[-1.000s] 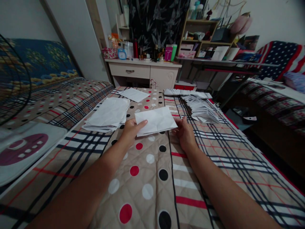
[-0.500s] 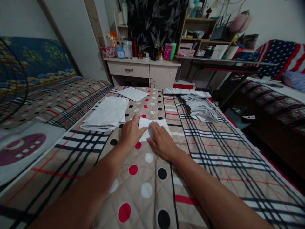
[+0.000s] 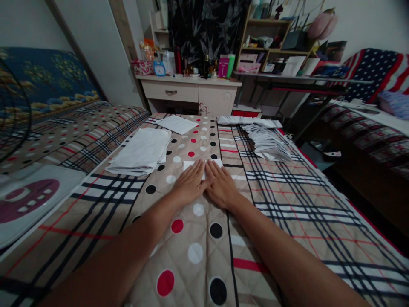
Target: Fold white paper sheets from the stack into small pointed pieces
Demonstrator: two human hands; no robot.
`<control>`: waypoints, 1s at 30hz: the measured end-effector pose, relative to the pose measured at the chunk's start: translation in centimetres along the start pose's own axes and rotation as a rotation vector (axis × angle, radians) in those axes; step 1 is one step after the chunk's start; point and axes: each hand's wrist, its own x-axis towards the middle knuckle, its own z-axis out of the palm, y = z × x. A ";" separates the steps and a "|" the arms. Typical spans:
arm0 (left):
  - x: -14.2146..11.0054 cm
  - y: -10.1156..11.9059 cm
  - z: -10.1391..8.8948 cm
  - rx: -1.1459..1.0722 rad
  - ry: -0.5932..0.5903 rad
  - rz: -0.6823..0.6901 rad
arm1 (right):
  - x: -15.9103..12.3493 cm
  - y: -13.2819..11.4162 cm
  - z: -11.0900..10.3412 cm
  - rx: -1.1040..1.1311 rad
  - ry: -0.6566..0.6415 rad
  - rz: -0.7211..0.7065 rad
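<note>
A small white folded sheet of paper lies flat on the patterned bedspread in front of me, mostly covered by my hands. Stretched flat over its left part is my left hand, palm down. My right hand presses on its right part, also palm down with fingers extended. The two hands touch or nearly touch at the thumbs. Beyond them on the left sits a stack of white paper sheets, with a single white sheet behind it. On the right is a fanned pile of folded white papers.
A long pale bundle lies behind the folded pile. At the left edge is a white plastic bag with a purple print. A white dresser with bottles stands past the bed's far end, beside a desk and shelf.
My left hand has moved from holding the paper's left edge to lying flat on top, beside my right hand. The view has shifted slightly.
</note>
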 end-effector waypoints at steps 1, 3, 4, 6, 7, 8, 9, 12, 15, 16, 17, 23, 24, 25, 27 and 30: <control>-0.1 -0.3 -0.3 0.071 -0.016 -0.017 | 0.0 0.5 0.0 -0.024 0.009 0.042; -0.2 -0.6 -1.1 0.219 -0.052 -0.067 | -0.1 1.5 -0.1 -0.066 0.043 0.116; -0.3 -0.6 -1.4 0.285 -0.066 -0.098 | -0.1 2.0 -0.1 -0.082 0.055 0.144; -0.4 -0.6 -1.9 0.378 -0.079 -0.150 | -0.2 2.8 -0.3 -0.103 0.071 0.195; -0.5 -0.6 -2.1 0.406 -0.077 -0.165 | -0.3 2.9 -0.4 -0.111 0.083 0.228; -0.6 -0.5 -2.1 0.425 -0.064 -0.172 | -0.3 2.9 -0.6 -0.119 0.106 0.264; -0.7 -0.3 -2.1 0.440 -0.043 -0.174 | -0.3 2.7 -0.8 -0.125 0.145 0.291; -0.8 0.3 -1.6 0.469 0.041 -0.102 | -0.1 1.2 -1.3 -0.112 0.302 0.195; -0.7 0.8 -1.0 0.428 -0.005 0.089 | 0.3 -0.6 -1.0 0.041 0.219 -0.127; -0.7 0.8 -0.8 0.401 -0.051 0.131 | 0.5 -0.9 -0.8 0.112 0.138 -0.166; -0.7 0.8 -0.7 0.375 -0.093 0.147 | 0.6 -1.0 -0.5 0.168 0.093 -0.161; -0.6 -1.1 -1.3 0.380 -0.055 -0.031 | 0.7 1.6 0.2 0.063 0.054 -0.012; -0.6 -1.7 -1.7 0.389 -0.022 -0.078 | 0.7 2.2 0.2 0.029 0.071 0.027; -0.5 -2.2 -2.0 0.396 0.016 -0.120 | 0.8 2.7 0.1 0.003 0.094 0.073; -0.4 -3.1 -2.6 0.402 0.103 -0.169 | 0.9 3.5 0.1 -0.017 0.159 0.173; 0.1 -3.6 -3.2 0.351 0.244 -0.152 | 1.3 4.2 0.1 0.049 0.268 0.255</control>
